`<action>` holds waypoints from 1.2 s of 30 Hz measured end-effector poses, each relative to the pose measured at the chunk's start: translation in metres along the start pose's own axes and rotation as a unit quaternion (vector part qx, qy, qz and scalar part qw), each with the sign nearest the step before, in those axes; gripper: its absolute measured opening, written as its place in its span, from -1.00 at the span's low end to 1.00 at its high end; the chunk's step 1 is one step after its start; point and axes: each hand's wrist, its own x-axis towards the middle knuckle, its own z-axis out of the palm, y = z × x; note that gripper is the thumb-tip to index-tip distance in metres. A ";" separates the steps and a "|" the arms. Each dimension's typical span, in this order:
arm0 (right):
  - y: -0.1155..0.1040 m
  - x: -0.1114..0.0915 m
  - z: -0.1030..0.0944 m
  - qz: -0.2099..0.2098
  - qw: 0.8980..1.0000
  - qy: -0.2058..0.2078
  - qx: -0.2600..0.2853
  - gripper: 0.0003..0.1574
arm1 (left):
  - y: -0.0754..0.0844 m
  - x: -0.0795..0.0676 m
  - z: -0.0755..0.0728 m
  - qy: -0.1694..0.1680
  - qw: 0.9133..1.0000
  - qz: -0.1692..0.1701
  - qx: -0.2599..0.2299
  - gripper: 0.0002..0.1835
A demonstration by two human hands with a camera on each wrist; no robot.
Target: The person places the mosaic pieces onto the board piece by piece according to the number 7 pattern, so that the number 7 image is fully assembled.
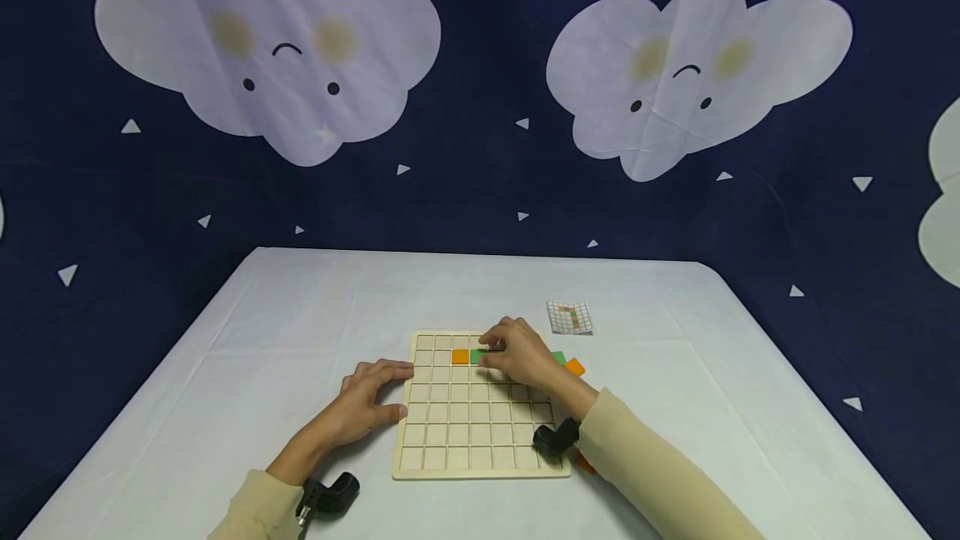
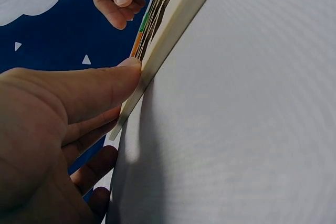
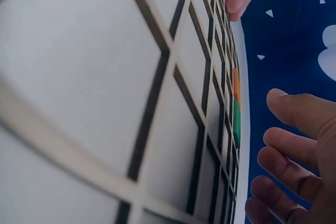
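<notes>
A light wooden grid board (image 1: 480, 475) lies on the white table. In its upper rows an orange square tile (image 1: 460, 356) and a green square tile (image 1: 476, 356) sit side by side in neighbouring cells. My left hand (image 1: 362, 403) rests at the board's left edge, thumb and fingertips touching it with the fingers extended. Just over the green tile is my right hand (image 1: 522, 355), partly covering that tile and the cells to its right. The right wrist view shows the right thumb and fingers (image 3: 294, 145) apart, with nothing visible between them.
A small printed card (image 1: 570, 317) with a coloured grid pattern lies beyond the board's top right. Beside the board, partly behind the right arm, are a loose green tile (image 1: 558, 357) and orange tile (image 1: 574, 367). Another orange piece (image 1: 586, 464) shows under the right sleeve.
</notes>
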 end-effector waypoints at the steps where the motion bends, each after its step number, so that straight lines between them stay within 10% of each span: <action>1: -0.001 -0.001 -0.001 0.000 1.000 0.000 0.002 -0.65 | 0.000 0.000 0.000 0.001 1.000 0.001 0.001 -0.45; 36: 0.014 -0.047 -0.032 0.007 0.999 0.049 0.013 -0.57 | -0.002 0.001 0.002 0.003 1.000 -0.001 0.013 -0.46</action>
